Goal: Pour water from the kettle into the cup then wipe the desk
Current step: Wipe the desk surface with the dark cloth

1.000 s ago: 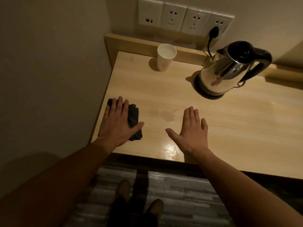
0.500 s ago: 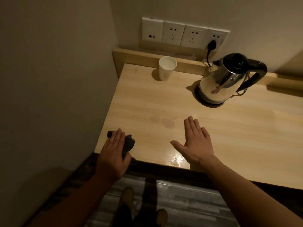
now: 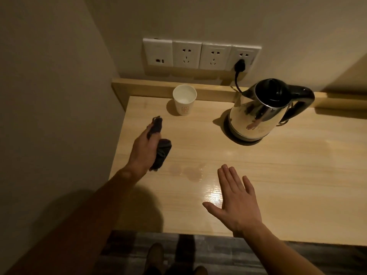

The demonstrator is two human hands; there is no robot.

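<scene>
Wipe step: left hand (image 3: 146,150) clenched around dark cloth (image 3: 161,153), right hand (image 3: 236,201) flat and released on desk (image 3: 278,175); next, drag cloth over wet marks (image 3: 190,173).

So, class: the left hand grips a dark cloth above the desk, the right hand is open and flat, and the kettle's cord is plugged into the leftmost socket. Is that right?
Not quite. In the head view the kettle cord runs to the rightmost socket, not the leftmost. The rest holds: the left hand grips the dark cloth above the desk, and the right hand is open and flat.
</scene>
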